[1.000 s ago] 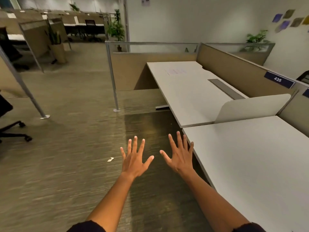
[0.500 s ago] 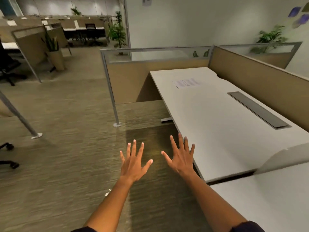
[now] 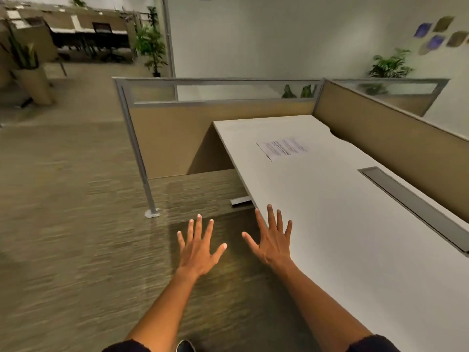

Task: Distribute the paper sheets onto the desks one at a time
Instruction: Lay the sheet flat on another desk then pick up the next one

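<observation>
Open-plan office: carpet (image 3: 76, 224), tan partitions (image 3: 177, 138) with glazed tops, white wall (image 3: 253, 34), potted plants (image 3: 149, 47), distant chairs (image 3: 104, 34), dim light.

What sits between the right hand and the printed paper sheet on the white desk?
Nothing visible. Only bare white desk top lies between the right hand, open at the near edge, and the printed paper sheet at the far end. The grey cable slot lies off to the right.
</observation>
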A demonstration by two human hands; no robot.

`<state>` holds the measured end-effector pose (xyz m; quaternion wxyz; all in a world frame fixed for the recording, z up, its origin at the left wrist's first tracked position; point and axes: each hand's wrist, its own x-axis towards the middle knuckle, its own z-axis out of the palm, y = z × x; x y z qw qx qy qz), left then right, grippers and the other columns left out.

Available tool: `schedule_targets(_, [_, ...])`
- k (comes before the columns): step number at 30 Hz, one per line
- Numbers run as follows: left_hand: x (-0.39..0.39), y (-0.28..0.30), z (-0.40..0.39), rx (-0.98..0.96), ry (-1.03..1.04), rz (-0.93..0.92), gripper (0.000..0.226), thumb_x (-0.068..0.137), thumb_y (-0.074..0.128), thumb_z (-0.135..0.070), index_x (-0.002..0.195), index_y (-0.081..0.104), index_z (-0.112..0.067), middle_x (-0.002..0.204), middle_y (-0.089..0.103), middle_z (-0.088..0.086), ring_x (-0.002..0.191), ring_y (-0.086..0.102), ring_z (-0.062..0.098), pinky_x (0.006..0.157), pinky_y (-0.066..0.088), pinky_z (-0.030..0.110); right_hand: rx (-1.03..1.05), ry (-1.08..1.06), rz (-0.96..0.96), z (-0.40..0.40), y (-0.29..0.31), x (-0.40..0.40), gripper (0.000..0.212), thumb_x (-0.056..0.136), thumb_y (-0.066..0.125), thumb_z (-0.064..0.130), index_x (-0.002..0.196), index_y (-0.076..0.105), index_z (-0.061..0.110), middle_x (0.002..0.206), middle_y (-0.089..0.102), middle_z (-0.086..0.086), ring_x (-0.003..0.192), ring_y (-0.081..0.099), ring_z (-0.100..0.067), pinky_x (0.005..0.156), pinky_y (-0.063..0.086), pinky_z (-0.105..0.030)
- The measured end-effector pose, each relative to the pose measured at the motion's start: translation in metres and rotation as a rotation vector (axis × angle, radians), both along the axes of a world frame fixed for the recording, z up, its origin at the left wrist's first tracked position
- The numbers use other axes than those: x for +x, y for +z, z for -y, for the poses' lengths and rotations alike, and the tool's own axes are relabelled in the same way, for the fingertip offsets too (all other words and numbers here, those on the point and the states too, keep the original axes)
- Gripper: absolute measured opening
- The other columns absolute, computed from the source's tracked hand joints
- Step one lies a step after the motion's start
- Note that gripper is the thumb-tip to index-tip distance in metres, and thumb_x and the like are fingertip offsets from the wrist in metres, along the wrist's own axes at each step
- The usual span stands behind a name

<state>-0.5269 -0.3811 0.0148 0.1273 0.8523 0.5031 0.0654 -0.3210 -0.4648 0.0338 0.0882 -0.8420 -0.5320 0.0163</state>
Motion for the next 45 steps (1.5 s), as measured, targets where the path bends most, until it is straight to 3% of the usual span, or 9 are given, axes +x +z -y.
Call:
schedule_targets(10, [0.057, 0.022, -0.220, 0.029, -0.161, -0.041, 0.086, 0.084, 0.027, -0.077, 0.153, 0.002, -0.032, 0.162, -0.013, 0.009, 0.149, -0.010, 0.031, 0.115, -0.002, 0.063, 0.027, -0.158, -0.037, -0.182, 0.006, 0.032, 0.085, 0.080, 0.011, 0.085, 0.150, -0.011, 0.043, 0.159, -0.030, 0.003, 0.146, -0.026, -0.027, 0.115, -0.015, -0.063])
schedule_targets(14, [0.079, 0.019, -0.261, 0.020, -0.204, -0.049, 0.087, 0.083, 0.026, -0.078, 0.153, 0.001, -0.032, 0.162, -0.015, 0.008, 0.149, -0.010, 0.030, 0.116, 0.000, 0.064, 0.011, -0.199, -0.049, -0.220, 0.002, 0.049, 0.088, 0.075, -0.001, 0.086, 0.150, -0.015, 0.042, 0.157, -0.033, 0.003, 0.146, -0.028, -0.027, 0.115, -0.013, -0.063])
schedule_targets(20, [0.150, 0.000, -0.352, 0.001, -0.261, -0.065, 0.089, 0.082, 0.022, -0.079, 0.153, 0.000, -0.032, 0.161, -0.016, 0.009, 0.149, -0.011, 0.031, 0.116, -0.001, 0.063, 0.017, -0.287, -0.074, -0.306, -0.020, 0.116, 0.089, 0.075, -0.001, 0.086, 0.151, -0.011, 0.041, 0.160, -0.028, 0.001, 0.147, -0.024, -0.028, 0.115, -0.013, -0.062])
schedule_targets(27, [0.233, -0.005, -0.431, -0.031, -0.299, -0.100, 0.093, 0.078, 0.018, -0.081, 0.154, 0.001, -0.031, 0.159, -0.021, 0.007, 0.149, -0.014, 0.030, 0.117, -0.003, 0.063, 0.016, -0.400, -0.131, -0.389, -0.022, 0.209, 0.088, 0.081, 0.016, 0.082, 0.153, -0.005, 0.036, 0.161, -0.022, -0.003, 0.149, -0.016, -0.030, 0.117, -0.009, -0.061])
schedule_targets(34, [0.327, 0.000, -0.487, -0.024, -0.433, -0.098, 0.103, 0.066, -0.005, -0.085, 0.153, -0.007, -0.030, 0.159, -0.025, 0.007, 0.147, -0.022, 0.030, 0.114, -0.009, 0.061, 0.012, -0.510, -0.206, -0.418, -0.028, 0.274, 0.089, 0.081, 0.018, 0.081, 0.153, -0.008, 0.035, 0.162, -0.018, -0.004, 0.150, -0.013, -0.031, 0.118, -0.005, -0.061])
schedule_targets(41, [0.401, -0.015, -0.515, -0.033, -0.589, -0.110, 0.106, 0.064, -0.011, -0.085, 0.154, -0.004, -0.028, 0.162, -0.017, 0.006, 0.149, -0.016, 0.029, 0.116, -0.007, 0.058, -0.025, -0.668, -0.285, -0.412, -0.051, 0.307, 0.095, 0.075, 0.015, 0.087, 0.153, -0.006, 0.035, 0.164, -0.011, -0.005, 0.151, -0.008, -0.031, 0.118, -0.001, -0.060])
schedule_targets(45, [0.439, -0.026, -0.528, -0.067, -0.686, -0.121, 0.101, 0.070, -0.001, -0.082, 0.154, 0.002, -0.025, 0.163, -0.012, 0.008, 0.150, -0.010, 0.030, 0.116, -0.004, 0.059, -0.065, -0.701, -0.302, -0.416, -0.058, 0.324, 0.092, 0.079, 0.020, 0.083, 0.152, -0.008, 0.035, 0.164, -0.009, -0.005, 0.151, -0.007, -0.030, 0.118, -0.002, -0.059])
